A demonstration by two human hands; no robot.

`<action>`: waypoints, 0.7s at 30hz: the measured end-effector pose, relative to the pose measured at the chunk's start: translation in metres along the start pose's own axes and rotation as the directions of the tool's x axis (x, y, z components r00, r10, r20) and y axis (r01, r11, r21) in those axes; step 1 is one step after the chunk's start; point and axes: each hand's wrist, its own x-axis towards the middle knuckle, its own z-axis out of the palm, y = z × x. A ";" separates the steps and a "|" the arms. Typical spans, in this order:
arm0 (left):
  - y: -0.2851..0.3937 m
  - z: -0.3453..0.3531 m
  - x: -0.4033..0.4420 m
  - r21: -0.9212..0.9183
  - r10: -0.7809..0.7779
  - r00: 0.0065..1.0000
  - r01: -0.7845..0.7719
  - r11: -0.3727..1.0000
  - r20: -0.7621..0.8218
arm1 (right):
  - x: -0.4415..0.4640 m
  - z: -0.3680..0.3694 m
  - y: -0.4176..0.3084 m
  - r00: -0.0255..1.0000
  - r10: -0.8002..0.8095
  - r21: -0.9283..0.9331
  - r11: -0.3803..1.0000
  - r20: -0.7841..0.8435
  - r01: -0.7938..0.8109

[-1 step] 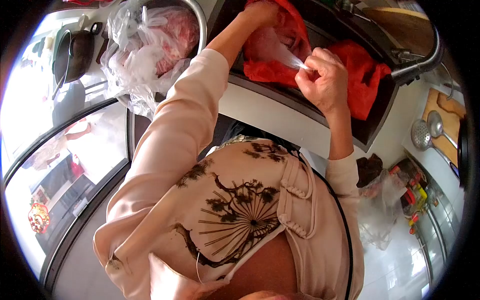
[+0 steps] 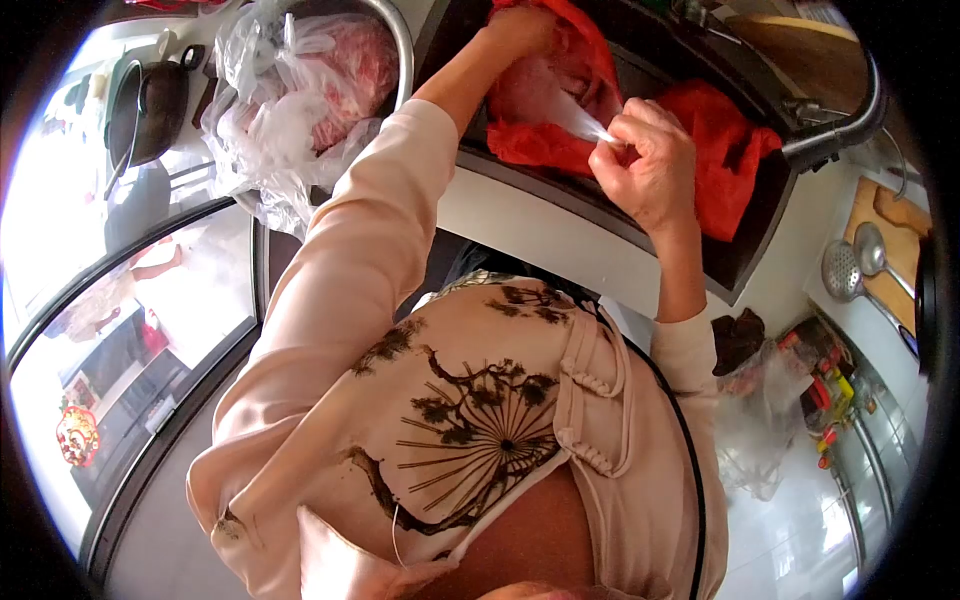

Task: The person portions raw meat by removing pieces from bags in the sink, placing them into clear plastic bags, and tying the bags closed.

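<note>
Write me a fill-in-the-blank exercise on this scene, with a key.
1. The twisted whitish plastic is pinched in the person's ____ hand.
2. The left hand is at a bag coloured ____.
3. The dark pot is toward the picture's ____ edge.
4. The perforated skimmer is toward the picture's ____ edge.

Missing words: right; red; left; right.

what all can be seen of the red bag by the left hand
The red bag, thin and crumpled, slumps open in the dark sink; plastic or cloth is unclear. The left hand is at its far end, fingers mostly hidden. Whitish, see-through film shows inside it, drawn to a point in the right hand. Whether the red piece to the right belongs to it can't be told.
</note>
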 end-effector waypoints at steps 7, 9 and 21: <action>0.030 -0.088 -0.008 -0.648 -0.169 0.980 0.062 0.760 -0.105 | 0.004 -0.007 0.006 0.990 0.139 0.108 0.984 0.013 -0.140; 0.051 -0.139 -0.021 -0.667 -0.137 0.963 -0.054 0.743 -0.231 | 0.007 -0.011 0.002 0.982 0.186 0.171 0.967 0.024 -0.187; 0.126 -0.304 -0.041 -0.951 -0.288 0.923 -0.293 -0.101 -0.254 | 0.010 -0.126 -0.032 0.934 0.321 0.866 0.500 -0.159 -0.025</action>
